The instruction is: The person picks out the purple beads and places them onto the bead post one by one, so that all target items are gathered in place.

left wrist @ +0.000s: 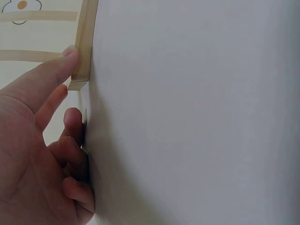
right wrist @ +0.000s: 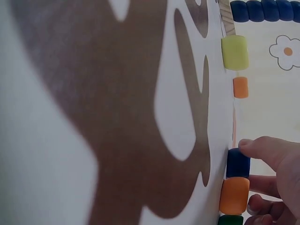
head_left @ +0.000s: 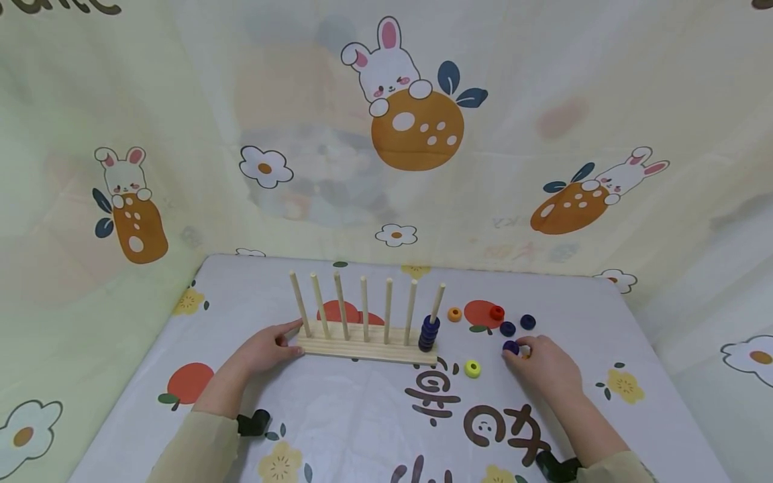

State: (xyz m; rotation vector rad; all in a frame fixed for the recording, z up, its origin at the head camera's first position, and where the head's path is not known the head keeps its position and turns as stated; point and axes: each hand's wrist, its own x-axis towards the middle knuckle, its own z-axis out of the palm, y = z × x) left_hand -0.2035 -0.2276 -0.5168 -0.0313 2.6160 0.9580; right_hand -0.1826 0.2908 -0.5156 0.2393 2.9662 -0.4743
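Sleeves nearest, left hand grips the rack's left edge, right hand pinches a blue bead, likely light, hard, best rim-held!

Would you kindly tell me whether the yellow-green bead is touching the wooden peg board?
Apart: the head view shows a strip of tablecloth between the yellow-green bead and the nearer end of the wooden peg board.

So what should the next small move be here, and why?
Probably lift the blue bead toward the rightmost peg: the right hand pinches it, blue beads already sit on that peg with bare wood above them, and the left hand touches the rack's other end.
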